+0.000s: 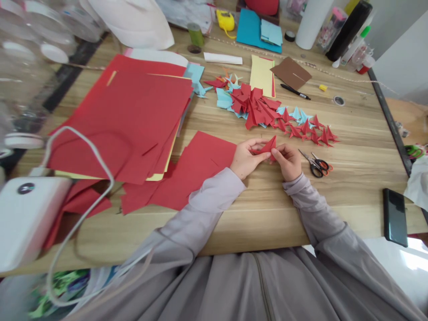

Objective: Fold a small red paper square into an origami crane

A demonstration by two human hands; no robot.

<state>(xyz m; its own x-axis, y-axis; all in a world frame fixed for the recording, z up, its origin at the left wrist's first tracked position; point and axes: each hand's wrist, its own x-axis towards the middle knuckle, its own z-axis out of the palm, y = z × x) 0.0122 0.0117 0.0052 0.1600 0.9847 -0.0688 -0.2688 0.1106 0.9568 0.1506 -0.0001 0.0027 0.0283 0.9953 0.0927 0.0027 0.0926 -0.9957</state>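
A small folded piece of red paper (270, 145) is held between my two hands above the table, with one pointed corner sticking up. My left hand (246, 157) pinches its left side between thumb and fingers. On the other side, the thumb and fingers of my right hand (288, 160) close on its lower right edge. Cut red sheets (200, 165) lie on the table just left of my left hand. Beyond my hands sits a pile of folded red paper pieces (254, 107), beside rows of small red and light blue folded paper figures (304, 127).
Scissors (317, 166) lie right of my right hand. A tall stack of red sheets (133, 111) covers the left side, near a white power bank (30, 218) with a cable. A phone (395, 216) rests at the right edge; a black pen (295, 91) lies farther back.
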